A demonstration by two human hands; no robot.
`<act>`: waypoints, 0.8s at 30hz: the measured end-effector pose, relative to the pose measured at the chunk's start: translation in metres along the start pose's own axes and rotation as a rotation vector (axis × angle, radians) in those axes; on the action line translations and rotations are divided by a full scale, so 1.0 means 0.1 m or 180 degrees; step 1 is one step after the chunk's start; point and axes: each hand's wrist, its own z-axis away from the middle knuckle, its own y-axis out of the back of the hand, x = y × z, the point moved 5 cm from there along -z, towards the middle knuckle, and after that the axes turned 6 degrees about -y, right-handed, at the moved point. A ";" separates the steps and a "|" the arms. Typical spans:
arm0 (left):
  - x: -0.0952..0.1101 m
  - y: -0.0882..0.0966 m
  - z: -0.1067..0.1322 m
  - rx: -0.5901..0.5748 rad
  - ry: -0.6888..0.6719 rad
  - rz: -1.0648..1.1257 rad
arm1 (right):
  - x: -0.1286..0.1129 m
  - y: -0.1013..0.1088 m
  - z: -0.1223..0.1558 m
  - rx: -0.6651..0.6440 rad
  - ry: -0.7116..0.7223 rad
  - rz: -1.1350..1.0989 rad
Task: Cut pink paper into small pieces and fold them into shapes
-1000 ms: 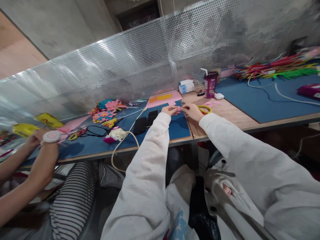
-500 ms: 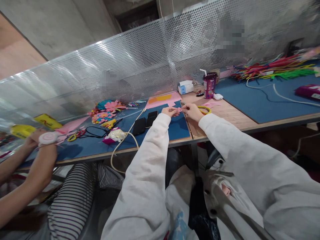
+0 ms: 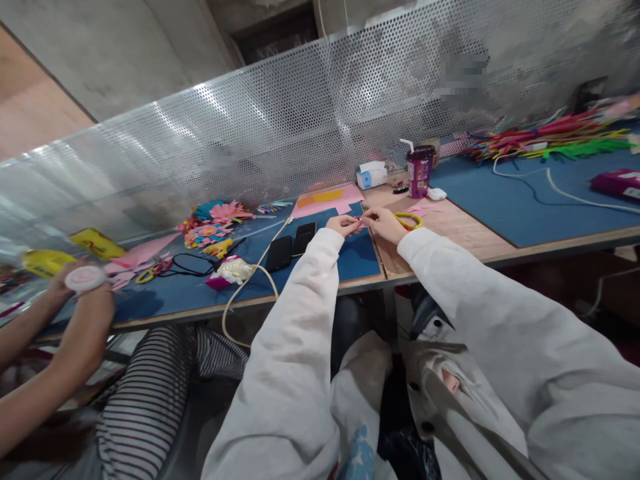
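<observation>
Over the seam between the blue mat and the bare wood, my left hand (image 3: 345, 225) and my right hand (image 3: 384, 224) meet fingertip to fingertip. Both are closed in a pinch on a small pink paper piece (image 3: 359, 219), mostly covered by the fingers. Beside my right hand lies a yellow loop-shaped handle (image 3: 411, 221), perhaps of scissors, partly behind the hand. Two dark phones (image 3: 279, 253) rest on the mat left of my left hand. Behind the hands are pink paper sheets (image 3: 305, 208) with an orange sheet (image 3: 327, 197) on top.
A purple cup (image 3: 419, 175) with a straw, a tissue box (image 3: 371, 176) and a white case (image 3: 437, 194) stand behind. Paper flowers (image 3: 207, 230) and a pale cable (image 3: 240, 293) are left. Another person's hands (image 3: 93, 290) work far left. Colourful pipe cleaners (image 3: 545, 137) lie right.
My fingers have shifted slightly around the pink paper piece, which shows less now. At the far left, the other person's hands and round white item have moved a little left.
</observation>
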 end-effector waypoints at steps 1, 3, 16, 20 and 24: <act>0.00 0.00 0.00 -0.0010 0.0015 -0.0011 | 0.00 0.00 0.00 0.0000 -0.0010 0.0002; -0.01 -0.01 0.01 -0.0011 0.0044 -0.0008 | -0.01 0.00 0.01 -0.0019 -0.0044 0.0027; 0.04 -0.05 0.10 0.0010 0.0110 0.0010 | -0.08 -0.01 0.09 -0.0170 -0.0229 -0.0026; 0.04 -0.08 0.09 0.0040 0.0125 0.0066 | -0.10 0.00 0.11 -0.0144 -0.0238 0.0014; 0.05 -0.13 0.09 -0.0051 0.0305 0.0114 | -0.11 0.03 0.12 -0.0097 -0.0183 0.0230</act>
